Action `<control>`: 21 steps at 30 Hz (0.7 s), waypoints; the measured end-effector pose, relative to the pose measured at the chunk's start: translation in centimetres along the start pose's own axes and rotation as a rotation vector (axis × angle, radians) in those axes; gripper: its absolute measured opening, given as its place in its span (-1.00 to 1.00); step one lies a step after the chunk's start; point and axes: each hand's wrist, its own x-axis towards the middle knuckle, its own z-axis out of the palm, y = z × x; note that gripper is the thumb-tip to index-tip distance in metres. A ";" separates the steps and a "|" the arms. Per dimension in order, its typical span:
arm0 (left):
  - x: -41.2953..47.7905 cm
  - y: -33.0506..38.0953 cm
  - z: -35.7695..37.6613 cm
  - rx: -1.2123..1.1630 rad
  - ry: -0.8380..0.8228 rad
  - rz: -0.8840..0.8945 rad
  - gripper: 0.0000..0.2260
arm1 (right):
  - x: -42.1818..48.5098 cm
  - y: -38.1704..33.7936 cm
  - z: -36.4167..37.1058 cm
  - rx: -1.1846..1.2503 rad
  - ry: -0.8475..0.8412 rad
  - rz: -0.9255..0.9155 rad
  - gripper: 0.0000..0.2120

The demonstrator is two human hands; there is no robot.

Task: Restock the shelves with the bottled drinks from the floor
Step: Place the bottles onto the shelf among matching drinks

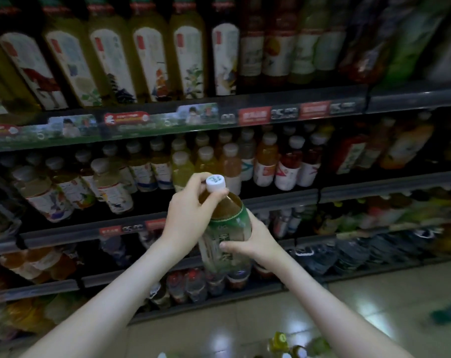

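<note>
Two hands on one bottle, held in the air in front of the shelves, clear of every shelf.

- Bottle: brownish-yellow drink, green label, white cap. Cap end up and tilted slightly left. Its lower end overlaps the lower shelf rows in view.
- Left hand: fingers curled round the neck, right under the cap, with fingertips touching the cap's edge. Firm grip, not open.
- Right hand: wrapped round the bottle's body at the label, thumb across the near side, other fingers hidden behind the bottle.
- Both forearms come in from the near edge, left and right.

Surroundings:
- Top shelf: tall bottles of yellow-green drink with white picture labels, in a row. Darker red and green ones stand to the right, blurred.
- Shelf edge below them carries red price tags; print is too blurred to read.
- Next shelf down: small bottles with white caps, packed several deep, just far of the held cap.
- Lower shelves: more bottles, dim and blurred.
- Floor: glossy pale tile at the near right.
- Floor bottles: a few caps and tops show at the near edge, between the forearms.
</note>
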 end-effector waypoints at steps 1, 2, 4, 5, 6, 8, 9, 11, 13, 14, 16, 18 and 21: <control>-0.4 1.4 1.9 -0.049 -0.020 -0.016 -0.84 | -1.9 0.2 -1.6 0.020 0.045 0.014 -0.26; -0.9 2.8 3.9 -0.092 -0.038 -0.025 -0.86 | -3.9 0.4 -3.2 0.049 0.083 0.034 -0.27; -2.2 5.5 8.4 -0.188 -0.073 -0.038 -0.85 | -8.1 0.7 -6.9 0.119 0.143 0.081 -0.29; -2.8 6.8 10.8 -0.236 -0.097 -0.046 -0.84 | -10.0 0.9 -8.8 0.149 0.167 0.101 -0.31; -3.5 7.9 13.1 -0.275 -0.130 -0.059 -0.83 | -11.9 1.1 -10.7 0.178 0.185 0.114 -0.32; -4.7 9.7 17.8 -0.364 -0.218 -0.114 -0.73 | -15.5 1.5 -14.5 0.265 0.215 0.137 -0.34; -5.4 10.6 19.9 -0.409 -0.274 -0.162 -0.61 | -17.2 1.6 -16.3 0.326 0.234 0.157 -0.35; -7.1 11.2 23.4 -0.444 -0.425 -0.278 -0.34 | -20.0 1.8 -19.7 0.436 0.293 0.189 -0.44; -9.1 11.5 26.0 -0.453 -0.644 -0.377 -0.26 | -22.2 1.4 -22.5 0.477 0.342 0.188 -0.55; -9.9 11.5 27.1 -0.438 -0.740 -0.404 -0.25 | -23.0 1.2 -23.8 0.471 0.351 0.181 -0.56; -10.7 11.7 29.1 -0.384 -0.813 -0.391 -0.19 | -24.3 0.8 -26.3 0.432 0.336 0.168 -0.54; -10.6 12.4 30.9 -0.356 -0.801 -0.346 -0.19 | -25.1 0.5 -28.3 0.357 0.311 0.180 -0.53; -10.3 13.7 33.1 -0.314 -0.741 -0.353 -0.24 | -25.8 0.4 -30.7 0.199 0.285 0.230 -0.42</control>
